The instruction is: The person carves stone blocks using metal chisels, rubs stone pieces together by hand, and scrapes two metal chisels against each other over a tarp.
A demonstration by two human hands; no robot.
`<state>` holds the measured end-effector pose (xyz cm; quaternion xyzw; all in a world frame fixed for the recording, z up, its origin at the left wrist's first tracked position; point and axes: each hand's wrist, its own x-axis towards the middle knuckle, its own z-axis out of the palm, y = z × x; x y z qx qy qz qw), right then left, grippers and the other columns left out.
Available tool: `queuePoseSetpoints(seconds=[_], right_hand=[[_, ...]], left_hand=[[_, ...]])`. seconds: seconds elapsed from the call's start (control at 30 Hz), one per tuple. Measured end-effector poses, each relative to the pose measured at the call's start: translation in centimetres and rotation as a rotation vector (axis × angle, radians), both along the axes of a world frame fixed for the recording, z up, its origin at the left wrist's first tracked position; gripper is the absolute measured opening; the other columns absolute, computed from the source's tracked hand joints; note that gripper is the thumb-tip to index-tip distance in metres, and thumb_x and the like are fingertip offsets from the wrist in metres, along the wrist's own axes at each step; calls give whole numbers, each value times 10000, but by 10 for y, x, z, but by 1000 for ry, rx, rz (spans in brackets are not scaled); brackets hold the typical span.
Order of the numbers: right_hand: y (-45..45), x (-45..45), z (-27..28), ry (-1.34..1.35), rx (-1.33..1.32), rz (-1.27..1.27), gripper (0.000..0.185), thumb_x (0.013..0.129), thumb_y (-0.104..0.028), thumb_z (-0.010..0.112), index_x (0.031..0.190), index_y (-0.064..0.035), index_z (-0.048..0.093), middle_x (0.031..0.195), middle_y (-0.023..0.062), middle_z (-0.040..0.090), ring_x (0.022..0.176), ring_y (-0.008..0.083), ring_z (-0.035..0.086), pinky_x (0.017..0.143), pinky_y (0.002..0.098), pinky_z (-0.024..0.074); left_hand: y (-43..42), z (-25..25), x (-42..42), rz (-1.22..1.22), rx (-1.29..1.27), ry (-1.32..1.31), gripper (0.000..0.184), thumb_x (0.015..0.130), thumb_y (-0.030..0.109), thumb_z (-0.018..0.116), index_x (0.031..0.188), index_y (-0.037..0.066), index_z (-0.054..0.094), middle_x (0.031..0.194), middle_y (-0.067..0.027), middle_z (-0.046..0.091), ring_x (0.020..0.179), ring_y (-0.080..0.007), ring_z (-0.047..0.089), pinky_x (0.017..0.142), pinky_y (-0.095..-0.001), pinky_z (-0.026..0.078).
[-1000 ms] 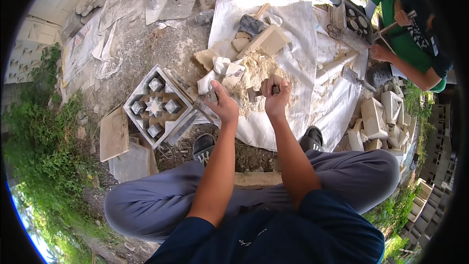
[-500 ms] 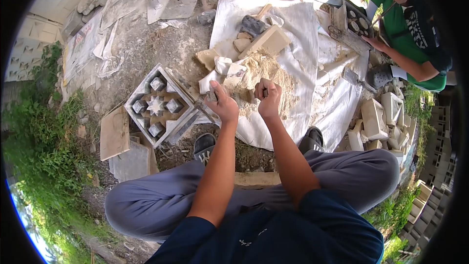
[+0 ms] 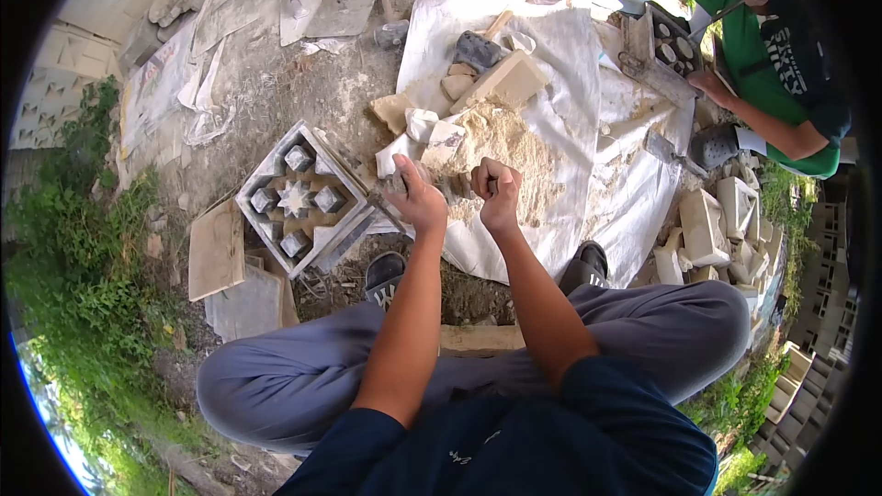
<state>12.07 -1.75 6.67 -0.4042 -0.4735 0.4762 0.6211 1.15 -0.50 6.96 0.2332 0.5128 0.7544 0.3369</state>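
My left hand (image 3: 422, 201) is raised in front of my shins, thumb up, with its fingers curled round a greyish piece that is mostly hidden. My right hand (image 3: 497, 193) is a fist beside it, closed on something narrow. A blurred brown-grey part shows between the two hands, and I cannot make out what it is. Just beyond them lie pale broken chunks (image 3: 445, 140) and a heap of sandy powder (image 3: 501, 133) on a white sheet (image 3: 570, 64). To the left sits a square metal mould (image 3: 264, 231) with a star and several raised blocks inside.
A black-headed mallet (image 3: 478, 51) rests against a pale block (image 3: 511, 83) on the sheet. Wooden boards (image 3: 217, 253) lean by the mould. Pale cast blocks (image 3: 706, 228) are piled at right. A co-worker (image 3: 781, 73) in green trousers works over another mould (image 3: 673, 46).
My right hand has shifted slightly left, closer to my left hand. The left hand stays nearly in place. The co-worker's hands have moved a little.
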Motion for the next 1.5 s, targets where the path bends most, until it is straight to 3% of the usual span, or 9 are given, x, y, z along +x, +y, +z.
queuePoseSetpoints(seconds=[0.37, 0.47, 0.67, 0.8, 1.0, 1.23, 1.37, 1.4, 1.5], right_hand=[[5, 1, 4, 13, -70, -15, 580, 969, -456, 281, 550, -56, 298, 499, 27, 302, 454, 113, 272, 437, 288, 213], [-1, 5, 11, 171, -57, -32, 537, 967, -404, 285, 556, -59, 302, 505, 30, 304, 453, 112, 274, 440, 287, 215], [12, 17, 70, 94, -73, -45, 515, 959, -368, 293, 554, -53, 336, 488, 27, 318, 448, 116, 282, 432, 286, 213], [6, 8, 3, 69, -25, -2, 553, 949, -442, 303, 552, -57, 320, 488, 10, 278, 449, 112, 265, 442, 288, 195], [5, 20, 24, 244, -96, -44, 507, 964, -368, 301, 564, -57, 320, 513, 30, 317, 462, 116, 286, 445, 289, 229], [6, 28, 10, -92, -81, -87, 512, 960, -366, 305, 552, -57, 323, 494, 17, 307, 457, 107, 274, 436, 281, 216], [-1, 29, 34, 147, -126, -145, 524, 976, -370, 291, 555, -60, 330, 501, 13, 314, 461, 100, 268, 438, 275, 195], [-4, 32, 47, 166, -182, -87, 522, 984, -371, 283, 570, -56, 333, 507, 16, 319, 467, 101, 273, 445, 276, 201], [-7, 35, 22, 9, -101, -84, 516, 988, -370, 280, 580, -57, 330, 509, 18, 323, 466, 104, 274, 445, 274, 209]], left_hand=[[-7, 1, 1, 30, -158, 261, 393, 945, 382, 565, 800, 34, 454, 754, -27, 449, 632, -75, 419, 572, -275, 387], [-6, 8, 5, -36, -28, -126, 402, 944, 385, 564, 748, 62, 427, 692, -12, 426, 581, -81, 392, 529, -268, 353], [-6, 28, 5, -58, 23, -153, 422, 944, 372, 566, 698, 98, 359, 587, 34, 343, 502, -79, 301, 474, -255, 268], [-5, -12, -6, -63, -5, 52, 310, 971, 215, 538, 720, 41, 485, 648, 23, 423, 546, -61, 391, 485, -280, 281], [-5, -5, 4, -28, -51, -163, 557, 919, 382, 602, 1169, -74, 401, 1050, -135, 520, 883, -164, 541, 752, -286, 474], [-17, -76, -9, 49, -184, 873, 545, 938, 270, 587, 1366, 26, 353, 1225, -143, 496, 1027, -175, 523, 880, -293, 454], [-38, -60, -13, -366, -91, 448, 392, 922, 196, 611, 1240, -1, 492, 1009, -56, 546, 887, -103, 511, 739, -238, 438], [-37, -48, -10, -86, -19, 1000, 356, 922, 224, 617, 1179, -4, 524, 958, -30, 512, 848, -81, 489, 686, -217, 413], [-31, -80, -1, -79, 86, 797, 399, 899, 67, 592, 1282, 11, 495, 1009, -44, 524, 797, -110, 475, 732, -272, 399]])
